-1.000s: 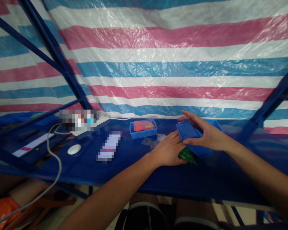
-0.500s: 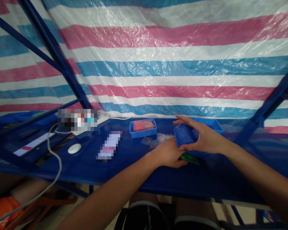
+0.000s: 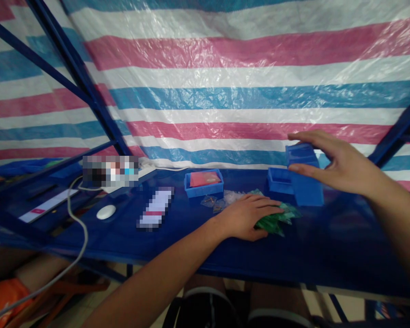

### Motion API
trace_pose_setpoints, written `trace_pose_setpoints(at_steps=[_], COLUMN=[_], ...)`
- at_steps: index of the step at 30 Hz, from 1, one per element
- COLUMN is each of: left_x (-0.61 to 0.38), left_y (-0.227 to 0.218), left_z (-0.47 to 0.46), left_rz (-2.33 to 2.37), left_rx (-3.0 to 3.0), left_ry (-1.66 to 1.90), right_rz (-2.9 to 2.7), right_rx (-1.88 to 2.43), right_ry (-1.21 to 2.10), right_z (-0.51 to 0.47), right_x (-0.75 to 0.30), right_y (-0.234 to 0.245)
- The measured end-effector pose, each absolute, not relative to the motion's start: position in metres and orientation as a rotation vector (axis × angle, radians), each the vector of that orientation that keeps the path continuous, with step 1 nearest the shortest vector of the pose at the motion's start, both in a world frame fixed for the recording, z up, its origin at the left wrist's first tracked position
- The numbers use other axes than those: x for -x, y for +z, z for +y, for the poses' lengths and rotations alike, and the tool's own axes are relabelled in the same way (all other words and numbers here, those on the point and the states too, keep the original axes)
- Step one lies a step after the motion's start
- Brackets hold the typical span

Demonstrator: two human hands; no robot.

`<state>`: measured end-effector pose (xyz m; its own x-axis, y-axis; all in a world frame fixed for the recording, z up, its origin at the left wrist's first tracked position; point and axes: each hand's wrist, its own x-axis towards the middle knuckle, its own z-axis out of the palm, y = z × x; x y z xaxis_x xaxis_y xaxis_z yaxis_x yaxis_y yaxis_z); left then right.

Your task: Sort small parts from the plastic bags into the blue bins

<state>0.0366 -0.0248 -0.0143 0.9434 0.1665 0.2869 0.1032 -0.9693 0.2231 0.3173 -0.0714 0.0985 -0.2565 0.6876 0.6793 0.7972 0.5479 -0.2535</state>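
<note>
My right hand (image 3: pixel 338 161) grips a small blue plastic bin (image 3: pixel 304 180) by its sides, thumb in front and fingers behind. That bin is tilted on end above the table. Flat on a pile of green plastic packets (image 3: pixel 276 222) lies my left hand (image 3: pixel 248 214), its fingers stretched out over them. Part of the pile is hidden under the palm. Clear small bags (image 3: pixel 232 197) lie just beyond my left wrist, and a little bag with brass-coloured pieces (image 3: pixel 209 200) is beside them.
Behind the raised bin stands another blue bin (image 3: pixel 279 180). A blue bin (image 3: pixel 205 189) with red packets (image 3: pixel 203 178) is at the back middle. Further left are a blurred-out phone-shaped object (image 3: pixel 156 207), a white mouse (image 3: pixel 106 212) and a white cable (image 3: pixel 84 228). Blue frame posts flank the table.
My right hand has moved right and away from my left hand with the bin, uncovering the green packets. My left hand stays in place, its fingers now visible over the pile.
</note>
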Motion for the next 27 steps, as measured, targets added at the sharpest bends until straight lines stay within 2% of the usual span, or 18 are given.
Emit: trace_pose_setpoints(at_steps=[4,9,20,27], left_x=[-0.037,-0.036,-0.034,-0.034], left_y=[-0.016,-0.014,-0.013,-0.01], left_z=[-0.024,-0.026,-0.027,-0.029], left_rz=[0.201,0.2,0.265,0.287], left_rx=[-2.896,-2.892,-2.883,-2.875], left_ry=[0.452,0.443,0.413,0.412], right_rz=[-1.9,-1.881,-1.705,-1.866], right_rx=[1.034,0.971,1.159,1.223], right_ry=[-0.292,-0.258,0.118,0.079], right_z=[-0.056,-0.019,0.058,0.034], right_x=[-0.305,-0.283,-0.27,-0.288], right_y=[0.107,0.101,0.039,0.021])
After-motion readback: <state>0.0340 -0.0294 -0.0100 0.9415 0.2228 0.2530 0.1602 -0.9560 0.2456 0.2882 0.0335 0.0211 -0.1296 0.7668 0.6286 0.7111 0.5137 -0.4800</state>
